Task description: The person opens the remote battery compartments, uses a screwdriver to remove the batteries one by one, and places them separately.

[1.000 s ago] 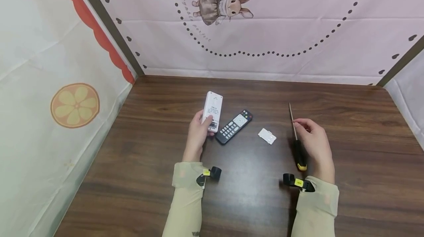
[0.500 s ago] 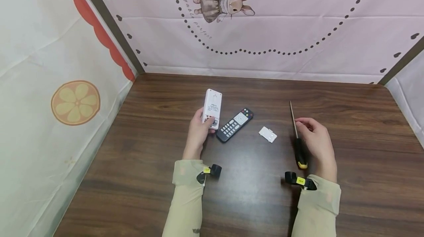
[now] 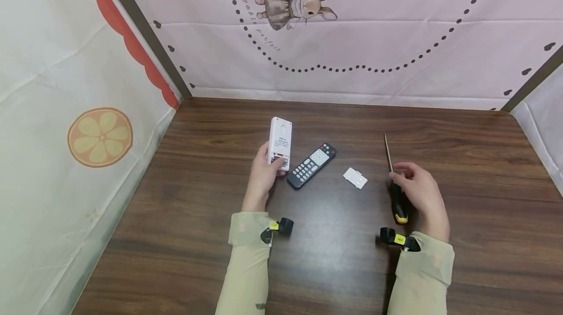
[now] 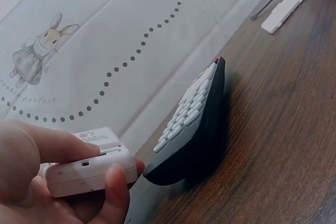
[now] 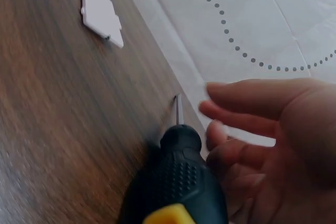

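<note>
Back toward the screwdriver's handle goes my right hand [image 3: 422,197], fingers loosely bent, unclasped. Just left of them lies the screwdriver [image 3: 398,205], its long axis running forward, tip pointing away and slightly left: slim metal shaft, black handle, yellow end. Over in my left hand [image 3: 260,175], clamped tight, the white remote [image 3: 280,134] points forward, printed back up, thumb across it.
</note>
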`<state>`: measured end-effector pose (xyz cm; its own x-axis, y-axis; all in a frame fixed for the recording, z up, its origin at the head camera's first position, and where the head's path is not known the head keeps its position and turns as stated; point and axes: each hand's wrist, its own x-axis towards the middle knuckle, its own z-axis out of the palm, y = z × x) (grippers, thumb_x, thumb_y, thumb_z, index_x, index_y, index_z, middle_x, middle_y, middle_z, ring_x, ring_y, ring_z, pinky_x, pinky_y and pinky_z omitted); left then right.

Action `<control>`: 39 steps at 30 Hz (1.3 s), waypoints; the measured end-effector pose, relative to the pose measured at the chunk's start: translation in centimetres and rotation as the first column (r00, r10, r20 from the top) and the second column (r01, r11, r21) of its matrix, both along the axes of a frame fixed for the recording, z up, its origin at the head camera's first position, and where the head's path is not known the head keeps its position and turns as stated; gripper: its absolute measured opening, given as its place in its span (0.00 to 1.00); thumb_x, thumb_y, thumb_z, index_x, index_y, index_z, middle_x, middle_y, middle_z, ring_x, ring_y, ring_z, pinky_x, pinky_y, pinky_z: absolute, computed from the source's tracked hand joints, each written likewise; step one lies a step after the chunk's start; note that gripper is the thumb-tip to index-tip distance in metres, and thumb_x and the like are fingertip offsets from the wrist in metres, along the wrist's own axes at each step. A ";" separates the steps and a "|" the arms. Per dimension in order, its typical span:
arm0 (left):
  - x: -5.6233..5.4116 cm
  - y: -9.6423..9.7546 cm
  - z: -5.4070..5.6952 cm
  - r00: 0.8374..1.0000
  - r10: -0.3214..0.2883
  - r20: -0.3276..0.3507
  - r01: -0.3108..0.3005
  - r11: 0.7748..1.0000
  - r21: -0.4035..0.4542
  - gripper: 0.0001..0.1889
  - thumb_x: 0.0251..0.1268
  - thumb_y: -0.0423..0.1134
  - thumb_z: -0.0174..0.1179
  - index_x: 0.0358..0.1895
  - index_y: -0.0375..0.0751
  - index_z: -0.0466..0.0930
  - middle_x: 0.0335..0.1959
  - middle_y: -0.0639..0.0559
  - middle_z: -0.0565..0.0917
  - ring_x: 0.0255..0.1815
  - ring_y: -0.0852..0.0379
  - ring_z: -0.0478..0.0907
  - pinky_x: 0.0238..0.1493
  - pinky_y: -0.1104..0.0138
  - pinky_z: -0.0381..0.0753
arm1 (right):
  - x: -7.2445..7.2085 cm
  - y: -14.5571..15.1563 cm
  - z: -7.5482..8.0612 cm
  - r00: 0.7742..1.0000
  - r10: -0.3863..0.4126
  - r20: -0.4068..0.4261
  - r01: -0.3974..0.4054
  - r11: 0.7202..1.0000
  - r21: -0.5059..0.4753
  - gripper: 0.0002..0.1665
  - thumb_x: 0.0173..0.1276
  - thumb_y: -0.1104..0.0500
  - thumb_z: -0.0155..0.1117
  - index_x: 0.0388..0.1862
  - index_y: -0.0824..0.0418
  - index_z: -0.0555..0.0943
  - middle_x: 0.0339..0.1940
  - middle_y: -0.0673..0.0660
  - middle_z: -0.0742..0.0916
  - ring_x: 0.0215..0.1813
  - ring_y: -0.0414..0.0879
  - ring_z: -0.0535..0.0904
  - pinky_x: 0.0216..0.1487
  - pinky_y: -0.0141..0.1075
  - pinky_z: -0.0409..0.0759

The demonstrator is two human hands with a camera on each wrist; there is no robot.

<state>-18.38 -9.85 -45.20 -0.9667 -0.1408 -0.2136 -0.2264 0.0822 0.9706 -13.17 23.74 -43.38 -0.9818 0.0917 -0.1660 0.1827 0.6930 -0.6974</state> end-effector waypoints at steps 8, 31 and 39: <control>0.1 -0.3 0.0 1.000 0.018 0.000 -0.018 1.000 0.022 0.29 0.59 0.31 0.54 0.64 0.53 0.59 0.51 0.50 0.73 0.41 0.53 0.76 0.36 0.62 0.80 | -0.1 -0.3 0.4 0.969 0.159 0.189 -0.181 0.978 0.106 0.42 0.56 0.49 0.63 0.64 0.67 0.58 0.39 0.63 0.75 0.36 0.53 0.72 0.34 0.42 0.71; 0.6 0.2 1.1 0.997 0.044 -0.056 -0.022 0.938 0.345 0.24 0.64 0.31 0.48 0.61 0.55 0.58 0.52 0.45 0.73 0.48 0.43 0.76 0.35 0.60 0.80 | -0.1 -1.2 1.5 0.993 0.111 -0.042 -0.111 0.994 0.001 0.25 0.62 0.52 0.57 0.57 0.60 0.71 0.39 0.60 0.80 0.30 0.47 0.76 0.30 0.36 0.73; 0.6 0.0 1.3 0.992 0.034 -0.118 0.020 0.902 0.430 0.21 0.65 0.40 0.51 0.59 0.50 0.58 0.49 0.42 0.74 0.49 0.37 0.73 0.27 0.64 0.80 | 0.6 -3.0 3.3 0.968 0.245 -0.059 -0.251 0.942 -0.224 0.20 0.59 0.47 0.61 0.48 0.55 0.77 0.19 0.59 0.79 0.20 0.51 0.74 0.18 0.35 0.71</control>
<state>-17.79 -9.87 -43.90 -0.9881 -0.0679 -0.1378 -0.1057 -0.3504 0.9306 -12.61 20.72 -40.08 -0.9734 -0.1922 -0.1245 0.0022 0.5357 -0.8444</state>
